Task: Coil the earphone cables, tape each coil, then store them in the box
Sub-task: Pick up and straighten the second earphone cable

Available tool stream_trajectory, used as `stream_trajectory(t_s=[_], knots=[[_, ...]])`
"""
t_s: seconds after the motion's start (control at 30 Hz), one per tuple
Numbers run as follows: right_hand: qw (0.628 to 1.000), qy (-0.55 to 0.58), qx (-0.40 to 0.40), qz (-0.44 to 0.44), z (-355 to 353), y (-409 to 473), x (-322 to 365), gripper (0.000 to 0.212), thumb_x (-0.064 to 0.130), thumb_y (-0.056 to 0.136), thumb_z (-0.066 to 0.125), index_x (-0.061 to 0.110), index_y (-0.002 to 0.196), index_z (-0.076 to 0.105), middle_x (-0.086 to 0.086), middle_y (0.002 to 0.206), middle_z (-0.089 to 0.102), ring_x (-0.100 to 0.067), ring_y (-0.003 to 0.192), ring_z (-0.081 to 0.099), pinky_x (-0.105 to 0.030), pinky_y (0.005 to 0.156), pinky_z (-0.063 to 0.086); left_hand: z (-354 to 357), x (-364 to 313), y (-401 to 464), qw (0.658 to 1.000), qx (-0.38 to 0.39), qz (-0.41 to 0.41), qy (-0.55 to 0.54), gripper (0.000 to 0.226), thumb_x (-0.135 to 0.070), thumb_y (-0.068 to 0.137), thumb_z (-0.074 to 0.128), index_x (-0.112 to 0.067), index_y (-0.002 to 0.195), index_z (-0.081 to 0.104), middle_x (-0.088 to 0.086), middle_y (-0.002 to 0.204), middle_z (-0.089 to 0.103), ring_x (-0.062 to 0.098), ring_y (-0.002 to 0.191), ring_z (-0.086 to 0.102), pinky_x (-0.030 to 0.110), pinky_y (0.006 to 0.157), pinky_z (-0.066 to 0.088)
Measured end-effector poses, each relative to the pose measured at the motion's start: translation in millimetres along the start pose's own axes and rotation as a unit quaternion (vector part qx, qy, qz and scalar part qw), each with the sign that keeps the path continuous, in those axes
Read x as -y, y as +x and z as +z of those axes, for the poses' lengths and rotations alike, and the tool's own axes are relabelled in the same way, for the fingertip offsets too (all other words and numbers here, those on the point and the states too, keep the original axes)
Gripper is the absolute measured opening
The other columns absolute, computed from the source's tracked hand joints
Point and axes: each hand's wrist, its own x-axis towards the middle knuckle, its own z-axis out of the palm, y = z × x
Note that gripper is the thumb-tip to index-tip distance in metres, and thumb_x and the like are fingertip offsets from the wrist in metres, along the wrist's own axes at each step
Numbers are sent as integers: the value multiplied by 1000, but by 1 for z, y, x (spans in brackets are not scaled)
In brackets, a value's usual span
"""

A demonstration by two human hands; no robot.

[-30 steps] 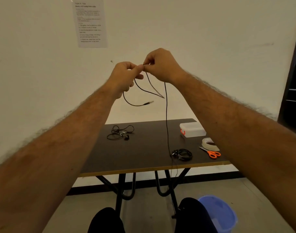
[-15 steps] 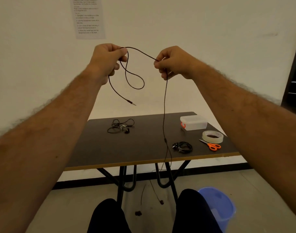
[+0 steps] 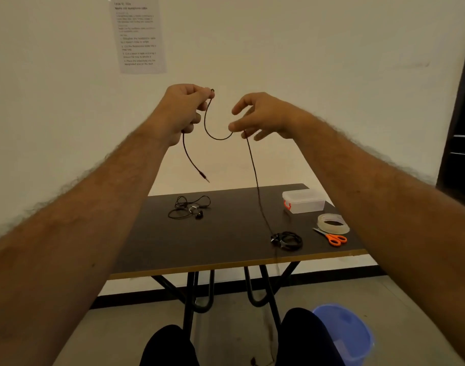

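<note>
I hold a black earphone cable (image 3: 255,170) up in front of the wall. My left hand (image 3: 183,112) is closed on it near the plug end, and the plug dangles below. A short loop sags across to my right hand (image 3: 263,117), whose thumb and forefinger pinch the cable while the other fingers are spread. From there the cable hangs down past the table edge. On the dark table (image 3: 226,249) lie a loose earphone (image 3: 190,208), a coiled earphone (image 3: 288,241), a clear lidded box (image 3: 304,201), a tape roll (image 3: 333,223) and orange scissors (image 3: 333,236).
A blue bucket (image 3: 345,334) stands on the floor at the right, beside my knees. A printed sheet (image 3: 138,35) hangs on the wall above. A dark doorway (image 3: 461,114) borders the right edge.
My hands have come lower and closer together. The stretch of cable between them now sags in a short loop, and my right hand's fingers have spread.
</note>
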Motion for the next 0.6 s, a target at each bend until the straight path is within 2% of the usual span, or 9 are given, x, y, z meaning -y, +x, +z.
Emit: stream_trajectory(t_s=[0.07,0.17,0.23,0.3,0.4,0.43,0.5,0.53,0.6], knots=[[998,-55,-35,1,5,2,-1,53,34,79,82,19,121,55,-3,109,63,-16,93,65,-33,81,53,3,-3,-2,1000,11,3,1,16,-26,98,57,-15,95,67,-3,73,50,6,44,29,18,38,20],[995,-45,-85,-29,10,2,4,51,30,78,81,17,120,54,-5,106,63,-16,89,62,-25,67,47,11,-6,-4,1000,24,7,8,15,-23,99,56,-15,93,68,-3,71,51,7,44,30,19,40,21],[996,-8,-68,-51,11,0,10,46,22,81,79,15,119,54,-11,101,68,-16,82,62,-23,62,45,15,-6,-5,999,41,8,12,17,-22,99,55,-14,93,69,-3,70,52,7,45,31,19,40,21],[996,33,-38,-74,12,-5,16,38,13,83,74,14,117,55,-15,101,73,-16,81,65,-25,65,45,17,-5,-6,998,62,9,9,19,-22,100,54,-9,97,68,-4,68,52,6,44,31,19,40,20],[991,95,25,-87,11,-8,20,26,5,86,67,13,109,58,-13,86,73,-20,73,72,-39,75,52,18,-2,-8,997,74,8,10,22,-24,101,54,-6,98,67,-4,66,49,5,42,31,18,40,20],[989,112,42,-85,10,-9,20,21,5,89,66,12,108,59,-10,77,69,-19,62,67,-41,73,55,17,-1,-8,997,75,6,10,22,-24,101,54,-8,95,67,-4,66,48,5,42,30,18,40,19],[988,121,44,-86,6,-9,17,14,9,92,66,9,106,64,0,61,55,-13,48,46,-34,57,54,15,2,-10,996,84,-3,-2,23,-25,101,53,-14,83,64,-4,65,46,5,42,27,18,39,17],[989,112,29,-93,4,-8,15,14,11,91,67,6,105,66,3,56,48,-12,47,38,-30,49,46,14,4,-12,996,93,-13,-16,25,-26,101,53,-16,80,61,-4,64,44,4,42,25,17,38,17],[991,80,-4,-110,2,-8,11,15,12,89,70,1,100,70,5,50,44,-12,46,31,-26,45,30,14,10,-17,991,118,-40,-55,26,-32,103,50,-18,82,59,-6,62,40,4,43,22,16,37,16]])
